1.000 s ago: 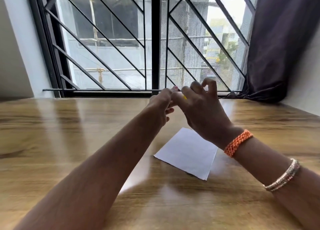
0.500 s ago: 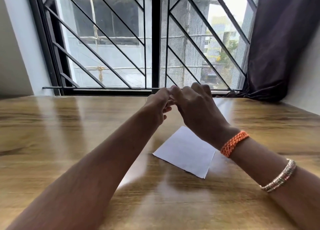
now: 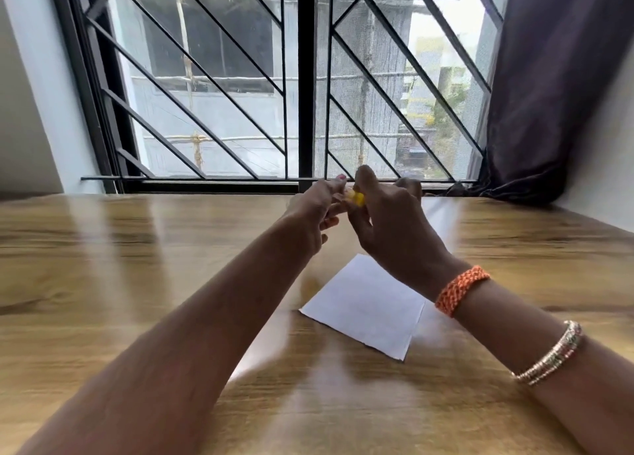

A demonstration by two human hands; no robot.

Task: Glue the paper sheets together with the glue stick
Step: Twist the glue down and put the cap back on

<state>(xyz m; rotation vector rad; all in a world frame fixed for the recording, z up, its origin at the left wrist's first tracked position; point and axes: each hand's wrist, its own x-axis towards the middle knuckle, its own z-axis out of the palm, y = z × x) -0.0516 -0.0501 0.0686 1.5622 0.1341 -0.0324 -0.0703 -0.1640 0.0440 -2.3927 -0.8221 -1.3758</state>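
Both hands raised over the desk (image 3: 103,283) — left hand (image 3: 314,211), right hand (image 3: 391,221), pinching a yellow glue stick (image 3: 356,198) between them, white paper sheet (image 3: 363,308) flat beneath.

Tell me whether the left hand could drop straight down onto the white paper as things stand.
Probably yes. The left hand is raised over the table, pinching the yellow glue stick together with the right hand. The paper lies flat, nearer than both hands, with nothing on it, though the left hand would first have to release the stick.

Both arms stretched forward, left hand (image 3: 317,207) and right hand (image 3: 389,221) raised, fingers curled, pinching together.
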